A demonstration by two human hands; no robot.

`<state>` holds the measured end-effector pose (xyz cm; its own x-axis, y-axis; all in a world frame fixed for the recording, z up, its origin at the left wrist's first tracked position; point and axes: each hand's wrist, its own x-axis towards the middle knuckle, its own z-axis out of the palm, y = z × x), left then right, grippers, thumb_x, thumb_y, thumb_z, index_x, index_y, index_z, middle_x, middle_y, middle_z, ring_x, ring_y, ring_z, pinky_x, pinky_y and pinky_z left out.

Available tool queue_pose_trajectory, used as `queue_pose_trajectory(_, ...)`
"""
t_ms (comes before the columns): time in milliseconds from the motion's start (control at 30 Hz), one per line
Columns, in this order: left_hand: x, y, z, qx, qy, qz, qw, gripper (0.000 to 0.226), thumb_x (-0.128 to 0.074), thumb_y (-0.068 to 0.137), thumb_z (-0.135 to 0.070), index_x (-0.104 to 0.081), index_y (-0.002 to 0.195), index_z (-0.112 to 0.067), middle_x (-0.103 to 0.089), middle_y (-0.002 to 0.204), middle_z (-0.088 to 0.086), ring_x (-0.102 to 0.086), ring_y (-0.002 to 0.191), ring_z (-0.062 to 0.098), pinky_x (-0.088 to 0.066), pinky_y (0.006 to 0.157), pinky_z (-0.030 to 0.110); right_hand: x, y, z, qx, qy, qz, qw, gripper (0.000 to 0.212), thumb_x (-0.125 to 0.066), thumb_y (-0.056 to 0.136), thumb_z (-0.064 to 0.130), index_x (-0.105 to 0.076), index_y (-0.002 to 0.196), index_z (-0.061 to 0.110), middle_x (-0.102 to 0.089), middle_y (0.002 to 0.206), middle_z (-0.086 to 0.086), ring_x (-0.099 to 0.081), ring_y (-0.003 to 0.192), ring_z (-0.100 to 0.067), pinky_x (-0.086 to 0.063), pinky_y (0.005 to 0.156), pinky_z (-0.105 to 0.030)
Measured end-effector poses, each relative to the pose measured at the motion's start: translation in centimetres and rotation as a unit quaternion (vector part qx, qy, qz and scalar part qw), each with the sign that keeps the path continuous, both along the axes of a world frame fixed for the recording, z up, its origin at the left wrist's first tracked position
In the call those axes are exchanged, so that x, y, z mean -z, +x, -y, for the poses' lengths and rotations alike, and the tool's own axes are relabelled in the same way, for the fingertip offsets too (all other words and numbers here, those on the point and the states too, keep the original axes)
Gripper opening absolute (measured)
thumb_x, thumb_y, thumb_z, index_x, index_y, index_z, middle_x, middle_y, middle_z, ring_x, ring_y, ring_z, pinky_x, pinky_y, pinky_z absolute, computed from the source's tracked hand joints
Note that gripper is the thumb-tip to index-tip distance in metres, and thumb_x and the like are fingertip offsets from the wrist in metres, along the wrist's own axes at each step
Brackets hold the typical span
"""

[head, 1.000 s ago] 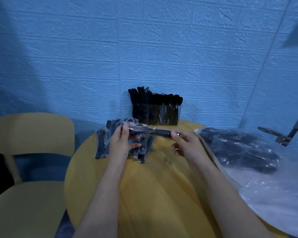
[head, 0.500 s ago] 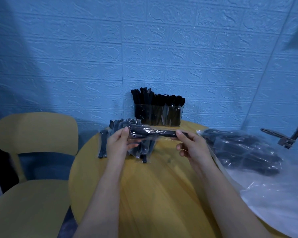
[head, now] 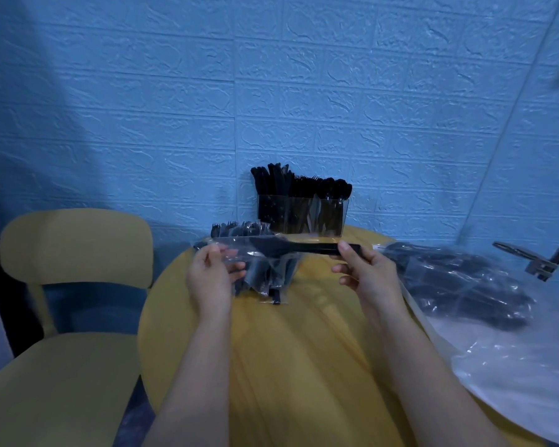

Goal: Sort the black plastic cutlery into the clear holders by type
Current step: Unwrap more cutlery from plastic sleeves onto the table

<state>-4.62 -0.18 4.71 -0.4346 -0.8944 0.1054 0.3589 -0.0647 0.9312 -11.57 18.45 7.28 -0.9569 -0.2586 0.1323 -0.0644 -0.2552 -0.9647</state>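
Just in front of the clear holders (head: 302, 214), the right hand (head: 365, 275) pinches the black cutlery piece (head: 307, 248) by its handle. The left hand (head: 210, 279) is closed on its thin wrapper (head: 236, 253). The piece looks light and stiff, and the wrapper looks slippery, so the bare handle seems the best place to hold.

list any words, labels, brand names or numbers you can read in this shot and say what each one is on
None: no readable text, label, brand or number shows anywhere.
The clear holder, the clear wrapper pinched in the left hand, the black utensil gripped by the right hand, the big plastic bag, the wall and the chair all look unprinted.
The picture is slightly blurred, so fine moulded marks could not be read.
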Motion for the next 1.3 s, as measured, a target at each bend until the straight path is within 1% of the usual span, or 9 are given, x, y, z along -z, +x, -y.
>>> queue_pose_trajectory(267, 1.1, 1.0, 3.0, -0.162, 0.207, -0.114, 0.958, 0.023, -0.036, 0.103, -0.016, -0.053, 0.091, -0.006, -0.058, 0.084, 0.008, -0.062, 0.058, 0.009, -0.051, 0.048, 0.018, -0.3, -0.9, -1.2, 0.050, -0.046, 0.045, 0.997, 0.008, -0.063, 0.090, 0.011, -0.063, 0.086, 0.004, -0.062, 0.052, 0.003, -0.065, 0.057, -0.008, -0.053, 0.055, -0.017)
queue_pose_trajectory(467, 0.3, 0.9, 2.4, -0.105, 0.201, -0.173, 0.959, 0.015, -0.048, 0.097, -0.009, -0.054, 0.083, -0.009, -0.063, 0.083, 0.005, -0.067, 0.064, 0.009, -0.054, 0.061, 0.021, -0.4, -0.9, -1.3, -0.097, 0.152, 0.053, 0.982, 0.012, -0.064, 0.088, 0.007, -0.064, 0.095, -0.003, -0.070, 0.066, -0.010, -0.068, 0.060, -0.016, -0.056, 0.056, -0.022)
queue_pose_trajectory(600, -0.6, 0.4, 0.6, 0.005, 0.120, -0.132, 0.984, 0.011, -0.058, 0.092, -0.005, -0.055, 0.084, -0.013, -0.067, 0.086, 0.002, -0.068, 0.078, 0.011, -0.056, 0.071, 0.022, 0.0, -1.1, -1.4, -0.152, 0.329, 0.034, 0.931, 0.017, -0.067, 0.087, 0.014, -0.067, 0.093, -0.001, -0.068, 0.061, -0.005, -0.062, 0.055, -0.014, -0.053, 0.055, -0.024)
queue_pose_trajectory(700, -0.9, 0.2, -0.5, 0.059, 0.063, -0.093, 0.992, 0.010, -0.063, 0.089, -0.007, -0.057, 0.086, -0.014, -0.070, 0.092, 0.003, -0.068, 0.077, 0.007, -0.055, 0.069, 0.019, 0.2, -1.4, -1.7, -0.170, 0.477, -0.013, 0.862, 0.024, -0.069, 0.085, 0.032, -0.069, 0.082, 0.009, -0.064, 0.059, 0.003, -0.053, 0.054, -0.009, -0.043, 0.054, -0.020)
queue_pose_trajectory(800, -1.0, 0.0, -1.5, 0.106, 0.026, -0.059, 0.992, 0.010, -0.064, 0.087, -0.007, -0.057, 0.085, -0.014, -0.069, 0.098, 0.009, -0.066, 0.081, 0.011, -0.055, 0.071, 0.022, 0.7, -1.7, -1.8, -0.162, 0.588, -0.058, 0.790, 0.038, -0.067, 0.081, 0.051, -0.068, 0.086, 0.014, -0.065, 0.083, 0.001, -0.058, 0.078, -0.012, -0.045, 0.069, -0.024)
queue_pose_trajectory(900, -1.0, -0.3, -2.4, 0.150, -0.012, -0.021, 0.988, 0.007, -0.064, 0.087, -0.006, -0.058, 0.087, -0.011, -0.068, 0.095, 0.008, -0.066, 0.074, 0.007, -0.055, 0.070, 0.021, 0.6, -1.5, -1.9, -0.114, 0.615, -0.094, 0.775, 0.044, -0.064, 0.080, 0.058, -0.066, 0.101, 0.019, -0.062, 0.104, 0.002, -0.056, 0.097, -0.015, -0.047, 0.081, -0.029)
queue_pose_trajectory(967, -1.0, -0.5, -3.3, 0.176, -0.036, 0.002, 0.984, 0.006, -0.064, 0.087, -0.006, -0.059, 0.088, -0.010, -0.068, 0.091, 0.007, -0.066, 0.072, 0.008, -0.055, 0.071, 0.021, 0.2, -1.0, -1.7, -0.059, 0.584, -0.138, 0.797, 0.045, -0.057, 0.085, 0.057, -0.064, 0.109, 0.020, -0.060, 0.109, 0.005, -0.056, 0.100, -0.015, -0.044, 0.080, -0.028)
queue_pose_trajectory(1133, -0.8, -1.2, -5.9, 0.228, -0.134, 0.052, 0.963, 0.008, -0.065, 0.087, -0.007, -0.058, 0.087, -0.007, -0.068, 0.090, 0.001, -0.066, 0.082, 0.009, -0.054, 0.069, 0.017, 0.1, 0.2, 0.7, -0.052, 0.271, -0.118, 0.954, 0.019, -0.056, 0.093, 0.034, -0.064, 0.104, 0.020, -0.071, 0.091, 0.006, -0.066, 0.081, -0.006, -0.053, 0.074, -0.024)
queue_pose_trajectory(1300, -1.1, -1.2, -6.3, 0.229, -0.245, 0.090, 0.938, 0.010, -0.066, 0.085, -0.029, -0.059, 0.090, -0.023, -0.063, 0.092, -0.011, -0.058, 0.082, -0.005, -0.046, 0.070, 0.007, 0.7, -1.4, 0.4, 0.026, 0.109, -0.002, 0.994, 0.016, -0.058, 0.092, 0.006, -0.063, 0.107, 0.008, -0.066, 0.077, -0.004, -0.064, 0.061, -0.007, -0.054, 0.060, -0.017)
